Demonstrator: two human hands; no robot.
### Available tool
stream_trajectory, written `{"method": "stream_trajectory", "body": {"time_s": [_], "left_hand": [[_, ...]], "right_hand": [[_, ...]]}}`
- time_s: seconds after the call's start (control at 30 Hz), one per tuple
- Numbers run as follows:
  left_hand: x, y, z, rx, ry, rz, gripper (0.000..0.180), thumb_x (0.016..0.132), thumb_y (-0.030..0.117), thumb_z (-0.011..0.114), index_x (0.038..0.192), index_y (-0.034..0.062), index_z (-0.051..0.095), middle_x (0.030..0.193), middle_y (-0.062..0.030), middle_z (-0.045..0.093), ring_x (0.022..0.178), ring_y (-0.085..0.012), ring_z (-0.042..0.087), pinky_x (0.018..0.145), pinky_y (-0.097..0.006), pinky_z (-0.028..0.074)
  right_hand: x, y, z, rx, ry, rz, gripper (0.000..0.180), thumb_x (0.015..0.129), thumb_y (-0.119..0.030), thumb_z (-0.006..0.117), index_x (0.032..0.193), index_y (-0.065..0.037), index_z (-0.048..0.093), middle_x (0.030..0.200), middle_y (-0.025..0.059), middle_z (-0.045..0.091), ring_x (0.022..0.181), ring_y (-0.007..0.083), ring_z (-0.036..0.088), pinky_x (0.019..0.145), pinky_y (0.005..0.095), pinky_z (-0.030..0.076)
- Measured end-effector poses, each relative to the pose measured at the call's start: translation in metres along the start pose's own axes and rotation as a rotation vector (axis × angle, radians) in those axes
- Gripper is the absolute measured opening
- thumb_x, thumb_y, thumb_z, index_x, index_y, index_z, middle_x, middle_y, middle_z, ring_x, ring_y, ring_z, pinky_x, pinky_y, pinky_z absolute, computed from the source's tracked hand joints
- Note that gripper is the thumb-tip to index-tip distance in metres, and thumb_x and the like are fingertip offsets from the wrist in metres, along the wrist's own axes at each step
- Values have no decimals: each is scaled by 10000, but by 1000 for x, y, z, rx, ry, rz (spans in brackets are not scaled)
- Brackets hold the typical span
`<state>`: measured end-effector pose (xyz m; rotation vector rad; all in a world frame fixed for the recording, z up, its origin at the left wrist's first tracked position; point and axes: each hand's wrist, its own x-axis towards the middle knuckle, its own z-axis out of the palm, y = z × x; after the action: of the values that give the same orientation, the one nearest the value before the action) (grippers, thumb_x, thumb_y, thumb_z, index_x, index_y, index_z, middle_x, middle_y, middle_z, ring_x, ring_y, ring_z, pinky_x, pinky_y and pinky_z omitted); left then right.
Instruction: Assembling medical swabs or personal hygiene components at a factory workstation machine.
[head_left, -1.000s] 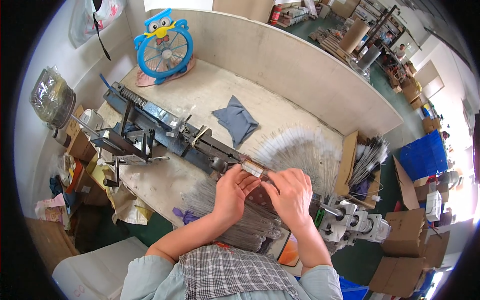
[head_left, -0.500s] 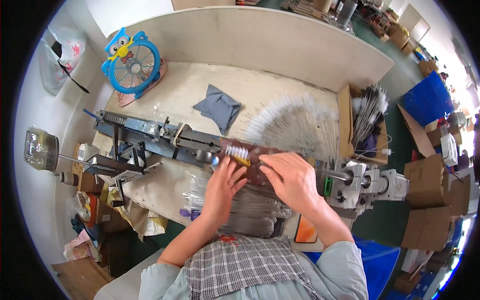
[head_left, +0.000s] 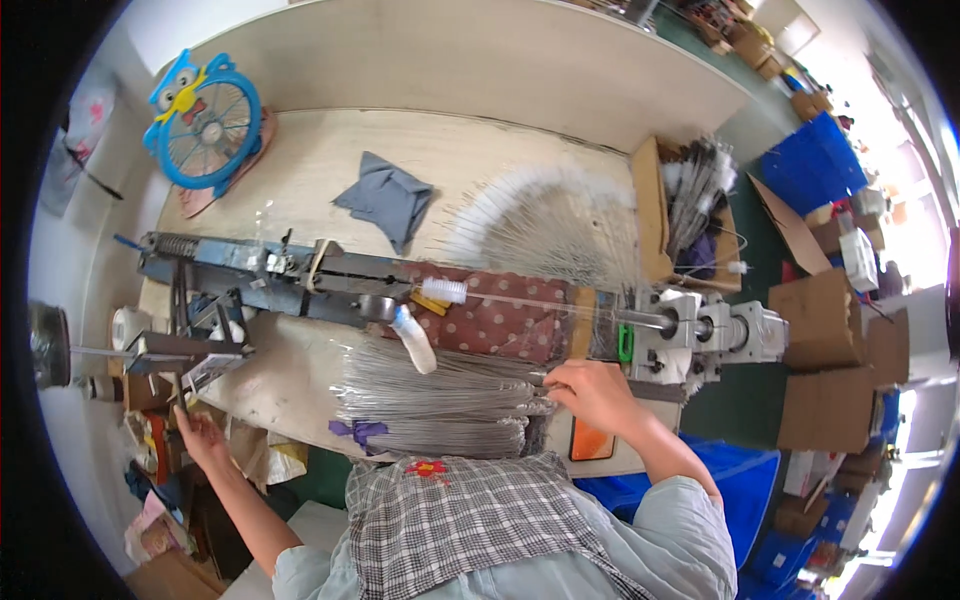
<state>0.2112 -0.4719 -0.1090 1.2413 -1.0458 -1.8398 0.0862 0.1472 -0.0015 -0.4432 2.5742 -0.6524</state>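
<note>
Evidently the right hand (head_left: 598,395) pinches the thin wire bundle (head_left: 440,405) at its end; springy, slippery, best gripped midway. Left hand (head_left: 200,440) hangs open.

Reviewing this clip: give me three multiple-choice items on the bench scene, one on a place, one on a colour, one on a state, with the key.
1. Where is the right hand?
A on the fan
B at the end of the wire bundle
C on the grey cloth

2. What colour is the owl-shaped fan?
A blue
B red
C green

3. The left hand is:
A beside the right hand
B on the cloth
C reaching out left, below the metal parts

Key: B, fingers meet the wire ends; A, blue frame; C, arm stretched far left.
</note>
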Motion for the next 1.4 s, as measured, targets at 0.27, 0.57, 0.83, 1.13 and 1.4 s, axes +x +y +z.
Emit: {"method": "stream_trajectory", "body": {"time_s": [0.27,0.57,0.83,1.13,1.4], "left_hand": [[-88,-70,65,-132,-60,-51,270,902,341,561,972,81,556,925,-28,609,831,-165,564,795,-308,451],[-311,-104,237,364,-921,-378,287,903,269,529,1112,73,534,921,-59,594,869,-184,573,790,-323,444],[-315,5,253,-227,-933,-1320,367,958,388,409,860,85,590,627,-19,540,382,-112,375,483,-279,414],[-342,-71,245,337,-1651,-195,318,948,294,504,955,-15,576,873,-135,611,601,-183,630,545,-317,521],[-383,-138,324,918,-1642,1160,186,809,132,583,964,51,518,830,-82,602,717,-269,629,574,-373,499]], "right_hand": [[-27,-4,-12,-85,9,59,182,848,-148,561,998,-126,663,928,83,621,833,298,612,705,395,497],[-30,22,-1,74,117,32,183,835,-87,546,989,-43,635,949,141,612,858,349,603,720,438,492],[-44,4,-43,-238,153,44,198,773,-118,655,954,-44,625,887,121,579,825,314,599,711,392,502],[-48,-10,-116,-115,814,16,110,821,7,594,923,18,635,775,124,601,661,278,562,611,308,464],[-18,-19,-122,523,316,203,225,849,-77,629,1042,36,615,691,5,523,573,40,481,515,205,398]]}}
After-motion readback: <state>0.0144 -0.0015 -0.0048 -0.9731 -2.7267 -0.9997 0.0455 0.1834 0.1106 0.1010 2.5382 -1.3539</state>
